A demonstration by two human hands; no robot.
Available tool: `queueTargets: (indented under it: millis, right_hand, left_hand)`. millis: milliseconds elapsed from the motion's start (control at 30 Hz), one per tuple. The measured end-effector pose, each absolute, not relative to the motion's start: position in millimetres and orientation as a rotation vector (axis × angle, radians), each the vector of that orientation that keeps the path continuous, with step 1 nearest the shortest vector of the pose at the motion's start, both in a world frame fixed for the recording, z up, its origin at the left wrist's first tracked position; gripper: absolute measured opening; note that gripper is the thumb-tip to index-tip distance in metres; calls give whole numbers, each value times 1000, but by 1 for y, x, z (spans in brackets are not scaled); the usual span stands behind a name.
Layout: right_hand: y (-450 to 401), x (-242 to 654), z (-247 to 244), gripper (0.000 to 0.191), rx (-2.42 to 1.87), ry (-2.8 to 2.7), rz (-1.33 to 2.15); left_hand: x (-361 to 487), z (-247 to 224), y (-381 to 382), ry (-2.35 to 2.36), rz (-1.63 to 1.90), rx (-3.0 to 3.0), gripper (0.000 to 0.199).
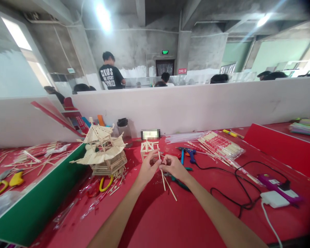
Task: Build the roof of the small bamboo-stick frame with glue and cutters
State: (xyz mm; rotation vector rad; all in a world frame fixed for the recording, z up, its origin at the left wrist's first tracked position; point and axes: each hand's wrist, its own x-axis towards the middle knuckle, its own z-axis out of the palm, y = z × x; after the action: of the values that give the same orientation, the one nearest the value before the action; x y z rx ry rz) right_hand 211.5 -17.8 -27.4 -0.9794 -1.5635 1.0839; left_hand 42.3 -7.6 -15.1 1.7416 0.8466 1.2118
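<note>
1. Thin sticks (163,182) are held in front of the chest, to the right of the big stick house (103,151). Their low ends are tipped down over the red table (150,220).
2. The thin sticks are pinched by the finger and thumb of the left hand (150,167). They are pinched by the right hand (173,166) too, and the two hands are held close together.
3. A small stick frame (146,147) is seen to the right of the big stick house. Part of it is hidden by the left hand.
4. A dark bottle (124,132) is placed just behind the big stick house, on its right side.
5. Yellow scissor handles (106,183) are seen at the front foot of the big stick house, with bits of stick scattered near them.
6. The space to the left of the big stick house is cut off by a green board (43,196). More loose sticks (38,162) are spread past it.
7. Far to the right of the big stick house, a blue glue gun (191,154), packed sticks (222,144) and a purple power strip (280,189) are laid out. A black cord (240,182) is looped between them.
8. The view behind the big stick house is partly blocked by a white wall (196,106). A person in a black shirt (111,76) is seen past it.
</note>
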Motion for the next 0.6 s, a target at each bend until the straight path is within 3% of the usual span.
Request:
queueTargets:
  millis: [433,600]
  right_hand:
    - [-17,217,-27,43,-977,-1607,1098]
    - [-19,216,-27,41,-1004,-1657,1010]
  left_hand:
    - [45,-19,-4,761,1268,1518,68]
    - [44,-18,-2,856,1264,1577,37]
